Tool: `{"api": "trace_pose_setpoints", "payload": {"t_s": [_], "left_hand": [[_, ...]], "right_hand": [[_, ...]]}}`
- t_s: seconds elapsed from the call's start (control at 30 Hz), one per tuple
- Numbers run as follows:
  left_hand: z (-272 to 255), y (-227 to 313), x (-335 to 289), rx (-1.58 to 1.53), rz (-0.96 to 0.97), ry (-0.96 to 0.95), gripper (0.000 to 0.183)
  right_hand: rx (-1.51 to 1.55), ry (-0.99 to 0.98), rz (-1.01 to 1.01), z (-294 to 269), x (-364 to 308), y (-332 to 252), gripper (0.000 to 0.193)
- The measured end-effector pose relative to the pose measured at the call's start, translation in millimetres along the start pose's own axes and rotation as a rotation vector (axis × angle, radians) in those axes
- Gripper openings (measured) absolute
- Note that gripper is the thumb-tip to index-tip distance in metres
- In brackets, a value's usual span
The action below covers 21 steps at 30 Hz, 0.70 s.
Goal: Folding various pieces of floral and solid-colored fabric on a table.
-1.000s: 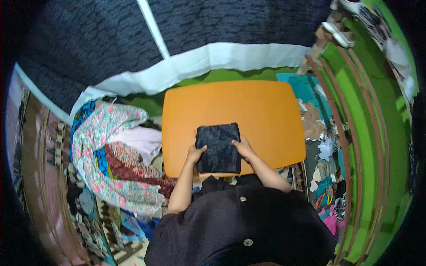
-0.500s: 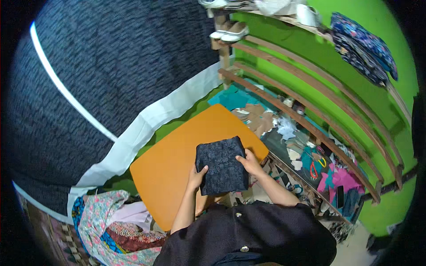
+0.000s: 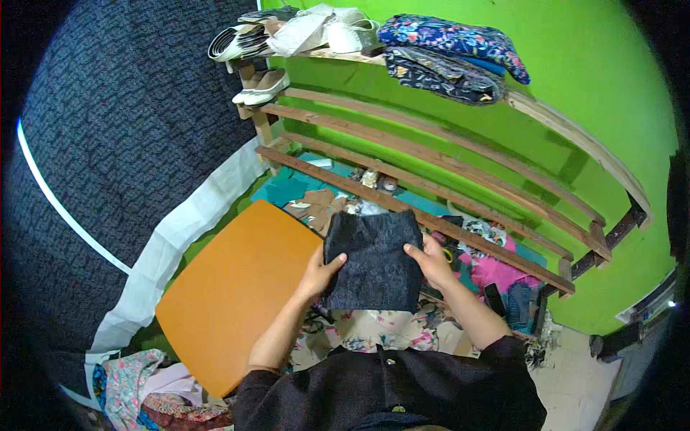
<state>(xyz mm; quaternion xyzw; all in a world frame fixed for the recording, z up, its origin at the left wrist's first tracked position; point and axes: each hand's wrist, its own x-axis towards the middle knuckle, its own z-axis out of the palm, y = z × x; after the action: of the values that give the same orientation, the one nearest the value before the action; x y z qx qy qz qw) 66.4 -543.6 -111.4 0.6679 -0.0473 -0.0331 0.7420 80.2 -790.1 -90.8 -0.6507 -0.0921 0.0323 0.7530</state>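
I hold a folded dark blue patterned cloth [image 3: 374, 262] flat in front of me with both hands. My left hand [image 3: 316, 271] grips its left edge and my right hand [image 3: 430, 260] grips its right edge. The cloth is in the air, past the right edge of the orange table [image 3: 233, 302], and over the lower slats of a wooden rack [image 3: 431, 183]. Loose fabrics lie on the floor under it.
The wooden rack's top shelf carries folded patterned cloths [image 3: 449, 50], pale shoes [image 3: 262, 86] and a white bundle [image 3: 316, 29]. Colourful garments lie behind the rack [image 3: 496, 269] and at the lower left [image 3: 136, 381]. A green wall [image 3: 575, 100] stands behind; dark carpet [image 3: 122, 129] lies left.
The cloth lay on the orange table a second ago; both hands have lifted it and carried it right, toward the wooden rack, as my view turned that way.
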Motion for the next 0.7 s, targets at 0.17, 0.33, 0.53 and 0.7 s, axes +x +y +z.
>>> {"api": "trace_pose_setpoints", "payload": {"t_s": [0.17,0.33,0.53,0.7], "left_hand": [[35.3,88.2,26.6,0.061,0.245,-0.008,0.048],[53.6,192.5,62.6,0.073,0.442,-0.068,0.049],[55.0,297.0,130.9,0.014,0.615,-0.104,0.039],[55.5,372.8,199.9,0.021,0.64,-0.133,0.038]], "right_hand": [[-0.008,-0.105,-0.162,-28.6,26.3,-94.0,0.027],[-0.02,-0.158,-0.395,-29.5,61.3,-197.5,0.033],[-0.057,-0.206,-0.574,-19.9,135.2,-302.4,0.028],[-0.198,-0.017,-0.696,-22.5,202.8,-368.3,0.025]]}}
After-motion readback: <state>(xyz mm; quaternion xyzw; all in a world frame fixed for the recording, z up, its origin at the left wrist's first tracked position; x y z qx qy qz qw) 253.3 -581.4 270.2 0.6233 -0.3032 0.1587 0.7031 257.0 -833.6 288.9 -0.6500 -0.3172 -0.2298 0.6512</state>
